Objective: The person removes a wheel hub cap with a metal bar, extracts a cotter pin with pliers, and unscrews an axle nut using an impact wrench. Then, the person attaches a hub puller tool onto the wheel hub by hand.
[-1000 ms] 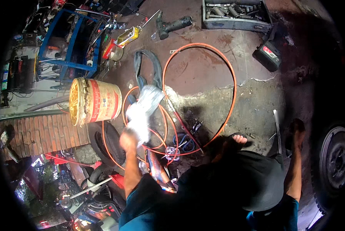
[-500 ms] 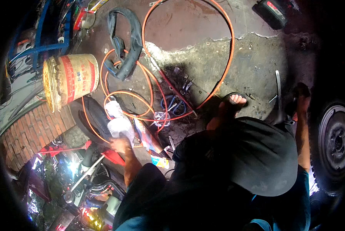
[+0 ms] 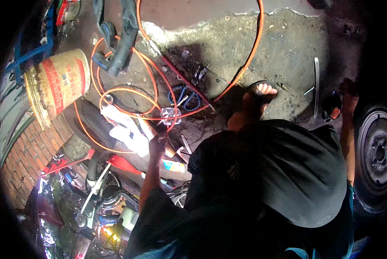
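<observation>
My left hand [image 3: 159, 141] is beside a bright white crumpled sheet or bag [image 3: 128, 138], near the coiled orange hose [image 3: 256, 45] and a small shiny clear packet [image 3: 169, 114]. Its fingers are in shadow, so I cannot make out what they hold. My right hand [image 3: 348, 93] is low at the right, between a long metal bar [image 3: 316, 86] and a tyred steel wheel [image 3: 377, 155]; its fingers are too dark to read. A dark rubber inner tube [image 3: 128, 30] lies on part of the hose. Blue looped cord [image 3: 192, 100] lies under the red length of hose.
A dirty cream bucket [image 3: 61, 84] lies on its side at the left, by a blue metal frame [image 3: 29, 56] and brickwork [image 3: 25, 155]. A dark tyre [image 3: 90, 125] lies below it, bicycle parts [image 3: 98, 185] at lower left. My sandaled foot [image 3: 264, 90] is on the worn concrete.
The view has tilted, moving the floor items up and left. My left hand has shifted from the white bag to its right side. The white bag now lies lower among the hose loops.
</observation>
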The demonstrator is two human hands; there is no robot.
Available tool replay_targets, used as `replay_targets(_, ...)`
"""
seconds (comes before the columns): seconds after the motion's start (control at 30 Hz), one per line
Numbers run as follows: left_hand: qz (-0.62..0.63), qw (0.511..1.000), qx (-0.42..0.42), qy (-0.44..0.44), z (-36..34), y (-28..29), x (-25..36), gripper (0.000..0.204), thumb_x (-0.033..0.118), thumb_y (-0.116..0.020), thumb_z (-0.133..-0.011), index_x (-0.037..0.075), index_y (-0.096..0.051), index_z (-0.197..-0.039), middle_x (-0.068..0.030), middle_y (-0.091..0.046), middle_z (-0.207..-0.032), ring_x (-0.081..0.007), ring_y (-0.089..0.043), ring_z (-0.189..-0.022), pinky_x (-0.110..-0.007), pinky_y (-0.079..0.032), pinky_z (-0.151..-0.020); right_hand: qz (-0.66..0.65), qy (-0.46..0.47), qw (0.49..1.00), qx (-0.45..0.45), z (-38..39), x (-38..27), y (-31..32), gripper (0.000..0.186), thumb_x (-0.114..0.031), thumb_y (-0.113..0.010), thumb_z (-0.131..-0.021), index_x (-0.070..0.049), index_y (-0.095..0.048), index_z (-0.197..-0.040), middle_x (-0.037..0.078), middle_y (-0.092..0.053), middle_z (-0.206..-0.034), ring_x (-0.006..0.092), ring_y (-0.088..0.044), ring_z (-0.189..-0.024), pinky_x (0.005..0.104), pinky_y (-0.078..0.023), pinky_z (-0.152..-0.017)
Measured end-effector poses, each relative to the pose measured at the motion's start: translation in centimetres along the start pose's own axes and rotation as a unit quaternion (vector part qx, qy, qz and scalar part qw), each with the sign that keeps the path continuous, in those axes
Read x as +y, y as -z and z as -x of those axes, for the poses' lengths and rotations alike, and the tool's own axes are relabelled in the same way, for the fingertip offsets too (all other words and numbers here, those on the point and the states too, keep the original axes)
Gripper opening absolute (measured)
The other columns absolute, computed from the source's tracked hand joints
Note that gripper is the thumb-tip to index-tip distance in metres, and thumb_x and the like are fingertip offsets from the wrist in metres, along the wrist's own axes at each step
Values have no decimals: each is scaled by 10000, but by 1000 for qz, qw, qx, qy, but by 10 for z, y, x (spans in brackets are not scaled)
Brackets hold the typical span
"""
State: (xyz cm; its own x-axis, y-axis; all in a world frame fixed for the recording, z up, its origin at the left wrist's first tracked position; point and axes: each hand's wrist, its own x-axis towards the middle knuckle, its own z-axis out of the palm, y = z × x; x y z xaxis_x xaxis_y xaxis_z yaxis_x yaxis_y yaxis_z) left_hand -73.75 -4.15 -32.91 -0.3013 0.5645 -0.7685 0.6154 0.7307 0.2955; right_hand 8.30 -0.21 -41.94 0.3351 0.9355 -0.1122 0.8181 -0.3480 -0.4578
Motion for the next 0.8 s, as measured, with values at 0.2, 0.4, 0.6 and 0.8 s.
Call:
replay_targets(0.2, 47, 976, 26, 210, 39, -19, -54, 341, 272, -639, -718, -16, -640, -899, -164, -654, -792, -239, -641, -685, -348, -493, -645, 111, -11, 993, -32, 3, 65, 15, 193, -93, -586, -758, -107, -627, -947, 39, -627, -983, 194, -610, -837, 288, -511, -720)
replay_targets(0.4, -110, 987, 112, 44, 50, -59, -22, 352, 256, -597, -763, 92, -592, -1075, -179, -610, -1058, -331, -582, -966, -415, -444, -833, 154, 172, 973, -16, -34, 22, -5, 256, -213, -495, -890, -46, -613, -1046, 49, -627, -938, 138, -580, -772, 279, -468, -659)
replay_targets(0.6, -227, 853, 310, 353, 24, -44, -3, 1028, 567, -681, -603, 48, -235, -1369, -254, -337, -1306, -401, -421, -1146, -489, -401, -889, -47, -34, 998, -19, -63, -95, -4, 280, -206, -499, -894, -8, -602, -1062, 89, -619, -996, 180, -564, -875, 294, -442, -775)
replay_targets(0.8, -70, 946, 174, 264, 27, -7, -130, 750, 536, -608, -680, 15, -460, -1199, -226, -489, -1148, -321, -509, -1065, -439, -455, -832, -99, -45, 993, -39, -72, -146, -16, 303, -207, -506, -891, 4, -588, -1094, 95, -613, -1046, 212, -558, -946, 299, -419, -851)
